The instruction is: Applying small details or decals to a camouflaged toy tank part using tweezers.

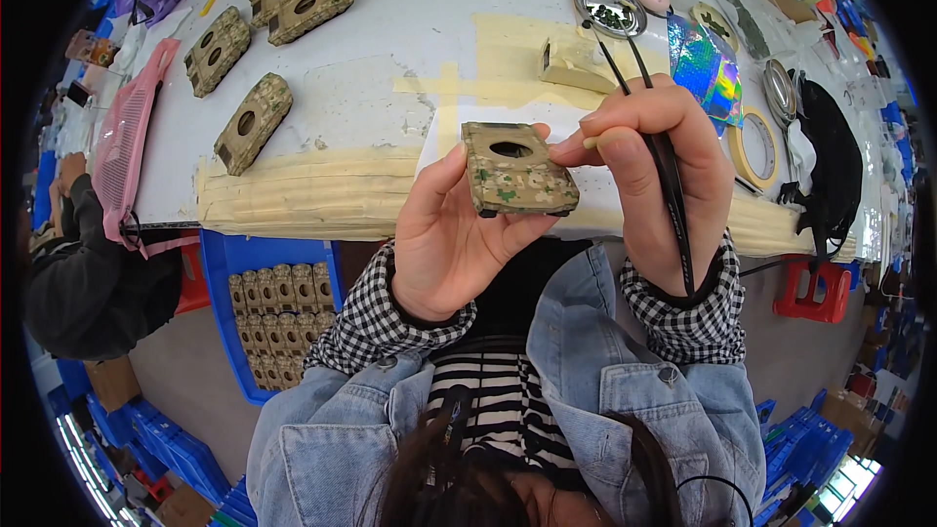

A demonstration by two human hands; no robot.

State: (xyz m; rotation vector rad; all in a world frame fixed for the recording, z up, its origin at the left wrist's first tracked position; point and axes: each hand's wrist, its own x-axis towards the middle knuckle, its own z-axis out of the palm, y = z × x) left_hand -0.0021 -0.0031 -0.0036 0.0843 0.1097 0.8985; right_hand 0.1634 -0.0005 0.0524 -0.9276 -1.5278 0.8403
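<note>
A camouflage-patterned toy tank hull with an oval hole in its top is gripped by my left hand, thumb along one side and fingers underneath. Close by on the right, my right hand is closed round black tweezers, whose tips point up and away from the hull. A small pale yellowish bit shows between its thumb and forefinger; what it is I cannot tell. Another fingertip lies against the hull's right edge, though whose hand it belongs to is partly hidden.
Several more hulls lie on the table's left and far side. Beyond my right hand are a round tin of small dark green parts, a tape roll and an iridescent sheet. Below left, a blue crate holds many hulls. A co-worker's dark sleeve shows at left.
</note>
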